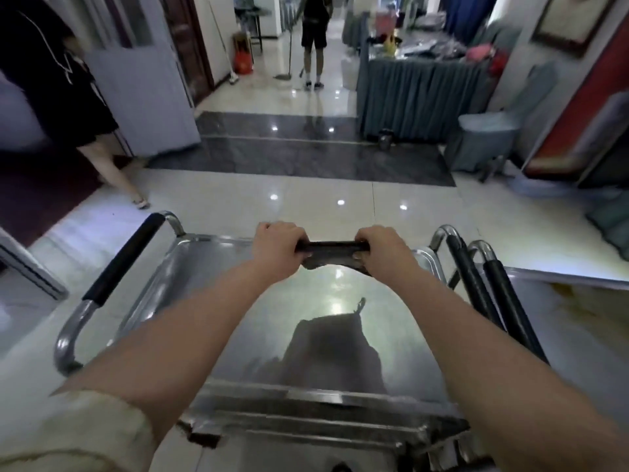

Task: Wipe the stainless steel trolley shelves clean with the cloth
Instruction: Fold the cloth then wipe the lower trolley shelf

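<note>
A stainless steel trolley stands right in front of me, its shiny top shelf (238, 301) reflecting my silhouette. A dark cloth (332, 255) is stretched over the far part of that shelf. My left hand (277, 245) grips the cloth's left end and my right hand (383, 248) grips its right end, both arms reaching forward. The trolley's left handle (119, 264) has a black grip. A lower shelf edge (306, 427) shows beneath the near rim.
A second trolley (561, 321) with black-gripped handles (476, 291) stands against the right side. One person (85, 107) walks at the left by a door; another (315, 39) holds a mop down the hallway. A skirted table (418, 93) and covered chair (483, 137) stand at the right.
</note>
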Available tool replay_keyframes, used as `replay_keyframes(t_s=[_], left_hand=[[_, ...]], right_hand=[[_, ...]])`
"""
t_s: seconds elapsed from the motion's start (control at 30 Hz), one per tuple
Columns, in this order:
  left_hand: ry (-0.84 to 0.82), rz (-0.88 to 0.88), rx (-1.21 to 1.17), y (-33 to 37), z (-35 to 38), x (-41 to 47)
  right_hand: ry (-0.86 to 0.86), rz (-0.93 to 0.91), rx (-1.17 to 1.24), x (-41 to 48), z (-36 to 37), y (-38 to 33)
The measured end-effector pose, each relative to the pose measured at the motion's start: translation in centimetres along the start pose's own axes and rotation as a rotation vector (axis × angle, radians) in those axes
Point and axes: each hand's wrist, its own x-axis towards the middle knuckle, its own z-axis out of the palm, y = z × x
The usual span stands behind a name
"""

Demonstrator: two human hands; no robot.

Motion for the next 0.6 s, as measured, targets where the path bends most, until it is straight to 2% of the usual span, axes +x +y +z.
replay_keyframes(t_s=[0.17, 0.33, 0.47, 0.6], left_hand=[[0.215, -0.007, -0.037, -4.7, -12.7, -4.5], [0.299, 0.074, -0.019, -8.0, -21.8, -10.4], [0.337, 0.122, -0.072, -8.9, -24.8, -15.2], [0.386, 0.181, -0.083, -8.9, -22.8, -19.7]], right_hand=[[0.233, -0.129, -0.006, -0.7, -5.1, -12.3], [0.305, -0.145, -0.011, -4.2, -7.7, -21.6], [0.363, -0.135, 0.067, -8.9, -7.8, -25.5], [0.442, -0.09, 0.15, -13.8, -5.5, -25.6]])
